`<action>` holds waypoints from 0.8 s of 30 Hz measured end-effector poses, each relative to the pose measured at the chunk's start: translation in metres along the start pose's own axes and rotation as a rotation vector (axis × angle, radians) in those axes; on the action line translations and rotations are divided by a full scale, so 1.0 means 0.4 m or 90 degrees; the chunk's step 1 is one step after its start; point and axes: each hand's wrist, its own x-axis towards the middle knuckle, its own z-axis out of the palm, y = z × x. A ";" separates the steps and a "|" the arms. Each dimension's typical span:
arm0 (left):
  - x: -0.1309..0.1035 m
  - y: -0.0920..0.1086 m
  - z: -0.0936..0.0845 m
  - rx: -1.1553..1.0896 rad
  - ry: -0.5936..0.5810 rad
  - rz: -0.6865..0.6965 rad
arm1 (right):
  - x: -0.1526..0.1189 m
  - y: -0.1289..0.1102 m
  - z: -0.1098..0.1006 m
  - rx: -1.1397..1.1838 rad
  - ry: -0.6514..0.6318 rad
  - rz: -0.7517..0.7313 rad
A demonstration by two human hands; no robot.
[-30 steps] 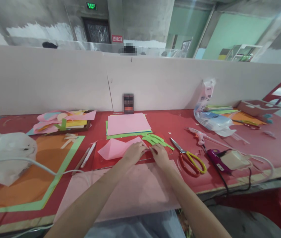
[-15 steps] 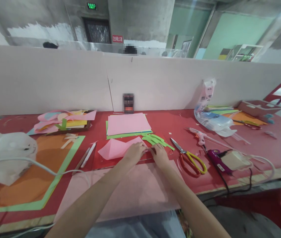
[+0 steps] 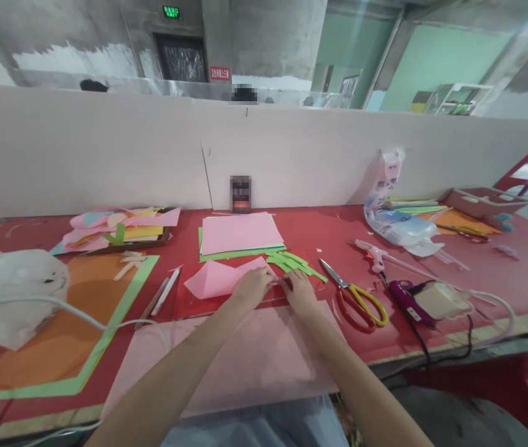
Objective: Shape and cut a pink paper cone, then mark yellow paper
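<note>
Working fingertip to fingertip, my left hand and right hand nearly meet at the right end of the folded pink paper, which lies over red sheets — how tightly either grips, I cannot tell. Nothing has visibly shifted — no new fold shows, suggesting small, careful fingerwork.

A craft workshop inside an unfinished building: bare concrete walls with patchy white paint, a green exit sign, and a long red-covered desk bearing coloured paper, scissors and a glue gun, backed by a white partition.
</note>
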 end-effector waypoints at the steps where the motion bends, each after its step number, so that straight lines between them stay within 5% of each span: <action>1: 0.000 -0.001 0.001 0.002 -0.001 0.000 | 0.000 -0.001 0.000 -0.002 0.000 0.000; 24: -0.004 -0.011 0.005 0.025 -0.009 0.012 | -0.021 -0.001 -0.043 0.092 -0.031 0.018</action>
